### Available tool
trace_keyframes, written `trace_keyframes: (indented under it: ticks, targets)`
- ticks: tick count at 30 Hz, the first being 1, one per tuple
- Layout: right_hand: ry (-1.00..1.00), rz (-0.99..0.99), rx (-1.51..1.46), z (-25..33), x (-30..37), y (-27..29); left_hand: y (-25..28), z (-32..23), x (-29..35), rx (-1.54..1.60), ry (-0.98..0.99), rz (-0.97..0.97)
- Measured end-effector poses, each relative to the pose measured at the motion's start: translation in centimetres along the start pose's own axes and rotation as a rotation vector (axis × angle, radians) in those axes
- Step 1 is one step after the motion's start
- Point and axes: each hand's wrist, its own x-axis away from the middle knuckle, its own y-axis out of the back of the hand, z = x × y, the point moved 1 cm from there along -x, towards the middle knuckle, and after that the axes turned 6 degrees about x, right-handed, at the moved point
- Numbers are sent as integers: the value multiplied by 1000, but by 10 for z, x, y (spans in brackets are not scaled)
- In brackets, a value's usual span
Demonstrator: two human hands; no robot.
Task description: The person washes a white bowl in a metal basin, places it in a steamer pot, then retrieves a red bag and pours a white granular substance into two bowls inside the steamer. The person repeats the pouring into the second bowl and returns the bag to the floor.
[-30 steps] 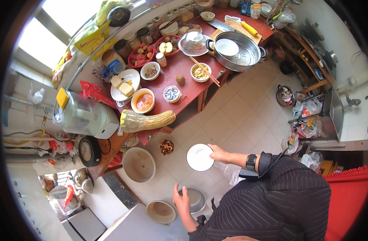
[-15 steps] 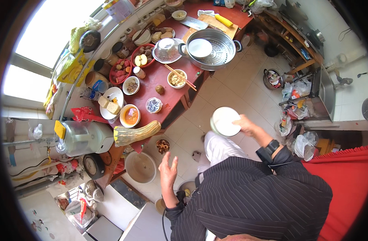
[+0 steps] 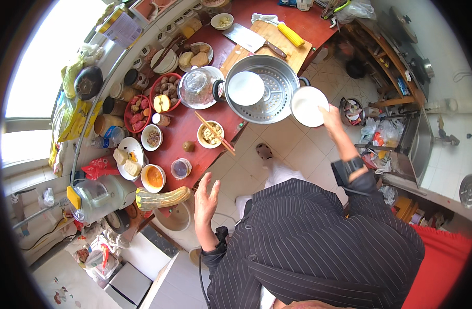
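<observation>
My right hand point(image 3: 332, 121) grips the rim of a white bowl point(image 3: 309, 106), held out beside the right handle of a steamer pot point(image 3: 274, 109). Inside the steamer, on its perforated bottom, sits a white dish point(image 3: 246, 88) toward the left. My left hand point(image 3: 206, 200) is raised with fingers apart and nothing in it, to the right of a long striped squash point(image 3: 164, 199) at the table edge. A bowl of chopped pale food point(image 3: 211, 135) with chopsticks point(image 3: 215, 133) across it stands near the table's front edge.
On the red table point(image 3: 194, 159) are a bowl of orange liquid point(image 3: 153, 178), a brown round fruit point(image 3: 188, 147), red baskets and a glass lid point(image 3: 197, 87). A cleaver point(image 3: 251, 40) and corn point(image 3: 290, 35) lie on the cutting board point(image 3: 297, 54). A tub point(image 3: 174, 219) stands below.
I have stepped toward the table and steamer. My right hand has carried the white bowl forward and right to the steamer's edge. My left hand has moved slightly forward and left, still open.
</observation>
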Motion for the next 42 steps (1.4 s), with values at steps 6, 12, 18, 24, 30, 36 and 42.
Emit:
trace_keyframes:
  ticks: [6, 12, 18, 24, 30, 36, 42]
  targets:
    - [-332, 48, -444, 6, -56, -105, -27, -26, -11, -20, 90, 81]
    - [-484, -162, -670, -9, -71, -151, -19, -25, -14, -78, 154, 30]
    - [-570, -285, -682, -17, -78, -164, -25, -32, -21, -46, 145, 61]
    - [-540, -268, -591, -32, -81, -172, -18, -29, -20, -97, 128, 101]
    - [-740, -172, -784, -42, -75, -171, -11, -25, -19, -100, 123, 78]
    - [-752, -99, -860, -24, -69, -170, -9, -24, -16, -85, 122, 62]
    - [-726, 97, -811, -13, -42, -147, -7, -23, -15, -120, 138, -11]
